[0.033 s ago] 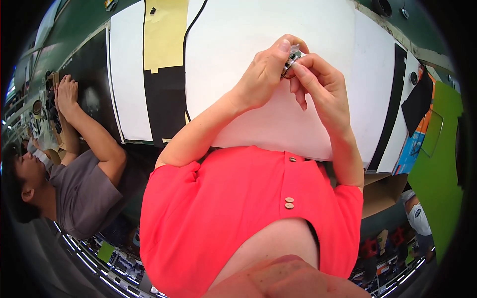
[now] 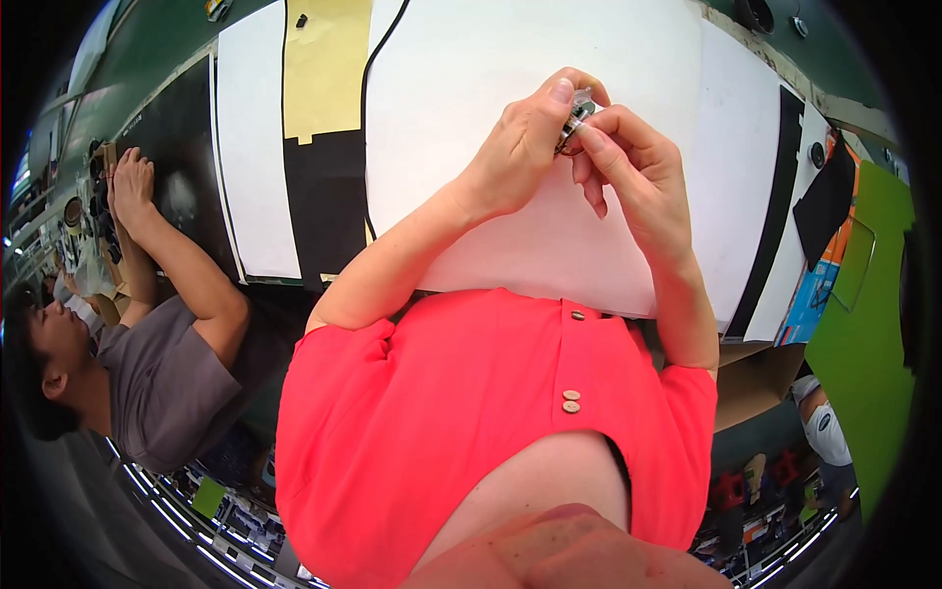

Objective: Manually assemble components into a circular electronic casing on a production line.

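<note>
From my remote seat I watch a small part (image 2: 578, 118) with dark and clear, shiny bits, pinched between two hands in the upper middle of the frame, over the white tabletop (image 2: 461, 69). The left hand (image 2: 525, 142) is closed on its upper end, thumb and curled fingers around it; the right hand (image 2: 636, 162) has thumb and fingertips together at its lower end, though I can't make out exactly what they grip.

I judge it very light and mostly stiff, with a smooth surface that could slip. The thin dark strands near its lower end look bendy and easy to damage, so I'd treat them as fragile. I would take hold by the firm sides of the body, with a light fingertip pinch, and keep pressure off those strands.
</note>
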The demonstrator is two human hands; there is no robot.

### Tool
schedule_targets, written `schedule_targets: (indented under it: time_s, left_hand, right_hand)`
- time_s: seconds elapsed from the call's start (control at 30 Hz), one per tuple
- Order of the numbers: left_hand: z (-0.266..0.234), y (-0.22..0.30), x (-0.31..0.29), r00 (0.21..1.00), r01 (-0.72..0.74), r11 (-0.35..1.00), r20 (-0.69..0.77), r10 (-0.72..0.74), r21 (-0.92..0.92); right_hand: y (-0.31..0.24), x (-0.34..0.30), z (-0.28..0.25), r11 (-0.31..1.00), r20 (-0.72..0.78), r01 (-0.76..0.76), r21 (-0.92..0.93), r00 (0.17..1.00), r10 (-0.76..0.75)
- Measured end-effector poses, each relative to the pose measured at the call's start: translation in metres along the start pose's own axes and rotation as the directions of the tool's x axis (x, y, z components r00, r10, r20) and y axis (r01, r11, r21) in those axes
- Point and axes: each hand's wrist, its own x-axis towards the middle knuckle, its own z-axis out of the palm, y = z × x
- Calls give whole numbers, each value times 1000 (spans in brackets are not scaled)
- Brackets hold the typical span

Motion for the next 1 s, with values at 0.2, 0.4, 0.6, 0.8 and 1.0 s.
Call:
schedule_targets:
  time_s: [0.2,0.4,0.6,0.8,1.0]
  left_hand:
    - [-2,-3,1,999,-19,989,-34,24,144]
    - [2,-2,3,998,-41,985,-38,48,167]
    - [-2,0,5,997,79,996,20,-79,-28]
    - [-13,12,3,969,220,971,136,-206,-97]
    - [-18,10,4,998,31,993,49,-37,114]
  right_hand:
    - [0,0,0,1000,-20,1,-24,1000,-1]
    - [-3,1,-3,998,-12,30,-62,999,-31]
    - [-8,1,-11,972,22,89,-215,996,-86]
    - [1,4,-16,985,-65,138,-102,987,-145]
    - [6,4,-20,977,-88,161,-139,981,-174]
